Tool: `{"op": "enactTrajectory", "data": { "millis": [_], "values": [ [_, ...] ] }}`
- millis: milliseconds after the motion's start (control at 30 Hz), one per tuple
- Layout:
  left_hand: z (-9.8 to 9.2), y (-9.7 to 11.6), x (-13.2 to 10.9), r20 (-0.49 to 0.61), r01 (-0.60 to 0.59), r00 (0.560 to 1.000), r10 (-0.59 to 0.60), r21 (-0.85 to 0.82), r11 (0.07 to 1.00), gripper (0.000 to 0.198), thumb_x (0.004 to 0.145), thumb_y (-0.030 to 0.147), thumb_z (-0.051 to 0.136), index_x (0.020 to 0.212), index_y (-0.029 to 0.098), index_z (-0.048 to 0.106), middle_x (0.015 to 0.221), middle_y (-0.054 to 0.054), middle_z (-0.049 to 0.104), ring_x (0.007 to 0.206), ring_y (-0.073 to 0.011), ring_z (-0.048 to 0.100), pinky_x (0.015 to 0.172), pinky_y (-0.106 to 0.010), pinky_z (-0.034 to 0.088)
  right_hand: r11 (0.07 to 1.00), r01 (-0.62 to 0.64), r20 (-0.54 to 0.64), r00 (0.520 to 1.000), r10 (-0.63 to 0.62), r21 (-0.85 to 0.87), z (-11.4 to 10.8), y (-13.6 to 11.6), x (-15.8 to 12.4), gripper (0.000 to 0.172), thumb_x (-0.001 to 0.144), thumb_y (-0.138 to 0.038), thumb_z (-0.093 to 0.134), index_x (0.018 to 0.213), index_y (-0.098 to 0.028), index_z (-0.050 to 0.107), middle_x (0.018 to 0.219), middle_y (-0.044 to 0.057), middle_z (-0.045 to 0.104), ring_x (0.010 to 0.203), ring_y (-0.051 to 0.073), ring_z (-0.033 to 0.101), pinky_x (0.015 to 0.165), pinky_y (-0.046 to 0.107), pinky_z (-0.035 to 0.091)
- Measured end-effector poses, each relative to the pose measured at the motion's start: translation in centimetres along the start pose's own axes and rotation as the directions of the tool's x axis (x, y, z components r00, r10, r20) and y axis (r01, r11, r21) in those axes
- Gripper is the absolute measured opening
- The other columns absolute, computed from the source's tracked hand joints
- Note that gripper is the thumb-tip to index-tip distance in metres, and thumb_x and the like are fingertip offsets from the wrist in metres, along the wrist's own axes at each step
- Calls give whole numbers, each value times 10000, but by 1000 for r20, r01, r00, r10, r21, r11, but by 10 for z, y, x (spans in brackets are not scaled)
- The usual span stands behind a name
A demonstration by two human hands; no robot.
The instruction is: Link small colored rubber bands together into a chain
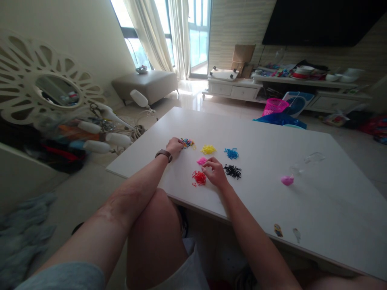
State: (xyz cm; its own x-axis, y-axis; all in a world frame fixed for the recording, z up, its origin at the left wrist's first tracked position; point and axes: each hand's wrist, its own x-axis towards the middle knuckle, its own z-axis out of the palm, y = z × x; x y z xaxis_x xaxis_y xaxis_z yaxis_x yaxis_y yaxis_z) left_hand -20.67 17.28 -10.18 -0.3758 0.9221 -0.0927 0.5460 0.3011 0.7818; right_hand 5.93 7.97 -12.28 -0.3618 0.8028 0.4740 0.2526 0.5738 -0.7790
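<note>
On the white table (272, 133) lie small heaps of rubber bands sorted by colour: a mixed heap (188, 142), yellow (208, 149), blue (231, 153), pink (201, 161), black (232, 171) and red (199, 177). My left hand (175, 146), with a watch on the wrist, rests with curled fingers at the mixed heap. My right hand (215, 172) is pinched between the pink and red heaps; what it pinches is too small to see.
A clear container (306, 161) with a pink lid (287, 180) lies on its side to the right. Two small stickers (278, 230) sit near the table's front edge. A pink basket (274, 106), a TV unit and floor clutter lie beyond the table.
</note>
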Motion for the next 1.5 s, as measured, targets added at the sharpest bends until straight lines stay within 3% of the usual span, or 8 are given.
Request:
{"op": "enactTrajectory", "data": {
  "millis": [133, 433, 767, 1000, 1233, 1500],
  "values": [
    [-2, 1, 1, -22, 10, 1000, -9, 57, 998, 129, 639, 169, 791, 760, 145, 753, 624, -38, 667, 561, -137, 561, 579, -253, 434, 1000, -2, 0, 1000, 2, 6, 0, 0, 0, 82, 843, -235, 655, 775, -215, 696, 880, 30, 600, 847, 180, 595, 707, 308, 471],
    [0, 1, -6, 69, -189, 980, 185, 61, 980, 140, 571, 117, 783, 703, 161, 765, 691, -38, 715, 662, -167, 619, 606, -246, 452, 1000, -3, 2, 1000, 3, 2, 0, 2, 0, 78, 839, -245, 661, 773, -219, 695, 892, 34, 612, 845, 182, 601, 680, 303, 469],
    [8, 0, -5, 44, -199, 980, 194, 142, 970, 164, 641, 103, 737, 796, 153, 757, 744, -40, 719, 698, -159, 618, 666, -243, 457, 1000, -9, -7, 1000, 9, -9, 0, 1, 0, 98, 849, -255, 656, 771, -218, 702, 884, 35, 607, 830, 178, 588, 674, 302, 460],
    [-5, 9, -4, -50, -134, 990, 133, -15, 991, 243, 757, 152, 701, 999, 167, 702, 838, -53, 731, 615, -121, 594, 577, -213, 453, 1000, -20, -10, 1000, 20, 4, 0, 0, 1, 103, 842, -258, 655, 754, -218, 691, 878, 34, 605, 816, 174, 586, 655, 298, 452],
    [-11, 4, -2, -47, -148, 988, 145, -66, 987, 245, 664, 156, 765, 902, 143, 707, 807, -60, 725, 668, -149, 635, 555, -221, 467, 1000, -20, -8, 1000, 21, 13, 1, 2, 1, 101, 844, -263, 656, 762, -215, 691, 873, 32, 605, 798, 169, 584, 629, 295, 431],
    [-7, 3, -4, 29, -103, 993, 117, -296, 950, 358, 586, 273, 875, 869, 138, 702, 831, -77, 742, 665, -150, 656, 580, -240, 494, 1000, -16, -10, 1000, 17, 19, 0, 1, 1, 109, 848, -257, 653, 758, -211, 695, 864, 31, 600, 796, 167, 582, 629, 292, 434]
  ]
}}
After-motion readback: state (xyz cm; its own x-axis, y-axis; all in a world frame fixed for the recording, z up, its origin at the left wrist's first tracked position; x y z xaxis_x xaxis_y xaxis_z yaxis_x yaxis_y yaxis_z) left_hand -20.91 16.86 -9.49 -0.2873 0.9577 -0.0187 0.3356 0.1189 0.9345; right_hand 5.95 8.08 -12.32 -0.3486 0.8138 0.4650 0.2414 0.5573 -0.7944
